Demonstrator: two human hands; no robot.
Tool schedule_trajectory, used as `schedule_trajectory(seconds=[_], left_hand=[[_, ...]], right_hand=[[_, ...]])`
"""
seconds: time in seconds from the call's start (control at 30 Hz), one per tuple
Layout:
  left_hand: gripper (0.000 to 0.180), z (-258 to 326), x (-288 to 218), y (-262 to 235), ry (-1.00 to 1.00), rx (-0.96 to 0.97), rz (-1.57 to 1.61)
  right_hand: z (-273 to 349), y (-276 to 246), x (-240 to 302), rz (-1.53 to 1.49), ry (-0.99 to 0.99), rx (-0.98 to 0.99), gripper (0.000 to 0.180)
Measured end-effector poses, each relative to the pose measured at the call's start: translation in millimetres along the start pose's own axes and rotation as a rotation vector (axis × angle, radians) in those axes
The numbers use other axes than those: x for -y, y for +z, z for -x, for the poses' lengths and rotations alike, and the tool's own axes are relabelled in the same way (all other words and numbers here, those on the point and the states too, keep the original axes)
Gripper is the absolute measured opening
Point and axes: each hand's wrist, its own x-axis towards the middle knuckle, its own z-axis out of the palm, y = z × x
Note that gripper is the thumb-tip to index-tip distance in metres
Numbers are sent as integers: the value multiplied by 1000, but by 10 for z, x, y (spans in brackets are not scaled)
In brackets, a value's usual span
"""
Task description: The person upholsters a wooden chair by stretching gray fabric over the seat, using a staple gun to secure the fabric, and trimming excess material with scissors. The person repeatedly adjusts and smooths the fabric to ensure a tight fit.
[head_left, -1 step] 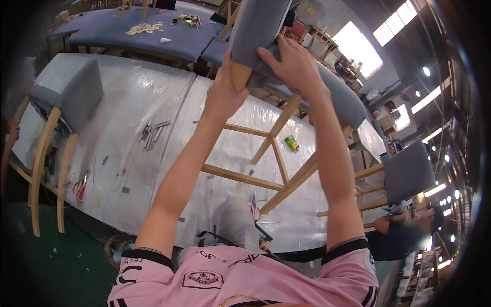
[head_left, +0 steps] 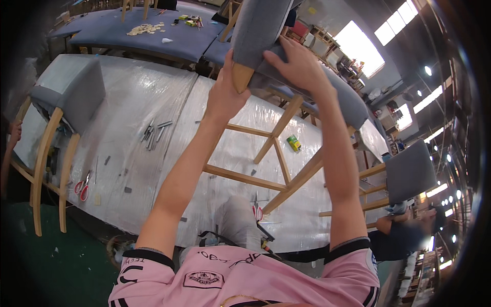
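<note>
A chair with grey upholstery (head_left: 260, 36) and pale wooden legs lies tipped in front of me. My left hand (head_left: 226, 97) is wrapped round the bare wooden end (head_left: 242, 78) that sticks out below the grey padding. On the other side of that padded part, my right hand (head_left: 302, 66) rests on the fabric with thumb and fingers apart. Its fingertips are partly hidden by the upholstery. The chair's wooden stretcher (head_left: 245, 177) and leg (head_left: 299, 178) extend down between my forearms, over the plastic-covered table (head_left: 169, 189).
Red-handled scissors (head_left: 82, 189), metal pieces (head_left: 151, 134) and a green-yellow box (head_left: 293, 143) lie on the table. Another grey chair (head_left: 82, 97) stands left, one more (head_left: 409, 171) right, near a person (head_left: 399, 233). Behind is a blue-covered table (head_left: 112, 33) with small wooden pieces.
My right hand has shifted slightly to the right along the upholstery, its thumb a little lower. My left hand keeps its grasp on the wooden end.
</note>
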Motion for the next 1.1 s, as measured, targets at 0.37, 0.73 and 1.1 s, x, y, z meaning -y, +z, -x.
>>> schedule_trajectory(seconds=[0.37,0.73,1.1], left_hand=[[110,22,47,-18,49,-31,-15],[111,95,20,-61,26,-6,28],[114,83,65,-61,84,-8,22]], right_hand=[[-76,-53,-160,-266,96,44,80],[-87,-43,-162,-361,158,58,74],[-105,-74,-128,-338,161,78,74]])
